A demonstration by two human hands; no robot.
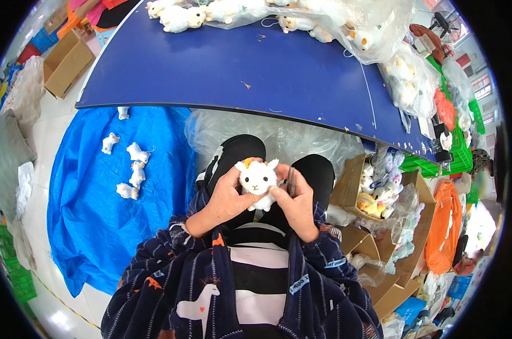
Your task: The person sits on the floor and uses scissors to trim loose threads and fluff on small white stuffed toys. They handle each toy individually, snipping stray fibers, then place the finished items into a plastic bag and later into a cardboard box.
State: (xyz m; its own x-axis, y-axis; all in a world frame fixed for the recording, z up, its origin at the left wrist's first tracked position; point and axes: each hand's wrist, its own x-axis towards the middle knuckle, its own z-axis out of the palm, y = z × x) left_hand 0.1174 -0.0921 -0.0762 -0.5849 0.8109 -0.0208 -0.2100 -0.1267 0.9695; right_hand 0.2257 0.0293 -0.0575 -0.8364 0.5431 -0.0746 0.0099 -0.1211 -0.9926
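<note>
Blue table [211, 68] beyond both hands. Blue tarp [98, 243] left of left hand, bearing small white toys [137, 174]. Left hand [223, 199] curled snugly round plush toy [258, 179], which sits upright between hands. Right hand [296, 206] half-curled, thumb against toy; thin grey item [291, 179] at its fingers, blurred, grip unclear.

One white plush toy [258, 183] was counted near; five small toys [137, 174] lay on one blue sheet [78, 231] at left. One blue table [222, 68] bore far-side toys [182, 19], seemingly at least six.
</note>
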